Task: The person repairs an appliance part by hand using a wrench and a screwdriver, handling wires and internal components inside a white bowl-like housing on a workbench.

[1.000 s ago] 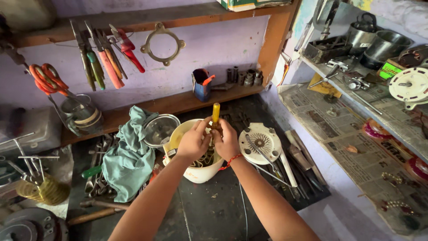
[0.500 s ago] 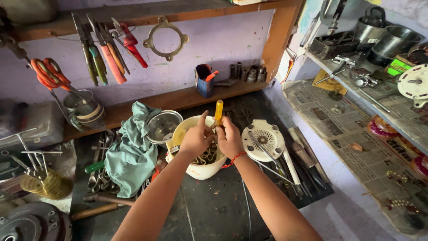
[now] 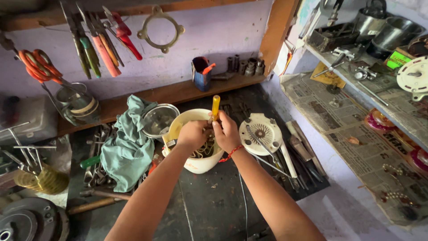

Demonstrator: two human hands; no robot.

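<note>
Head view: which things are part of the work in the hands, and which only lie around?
In use: left hand, right hand, yellow-handled screwdriver, white housing.
Lying about: green cloth, steel bowl, white round cover, pliers, blue cup.

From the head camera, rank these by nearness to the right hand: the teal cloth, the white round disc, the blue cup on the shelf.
1. white round disc, just to the right of the right hand.
2. blue cup, up on the shelf behind.
3. teal cloth, off to the left.
</note>
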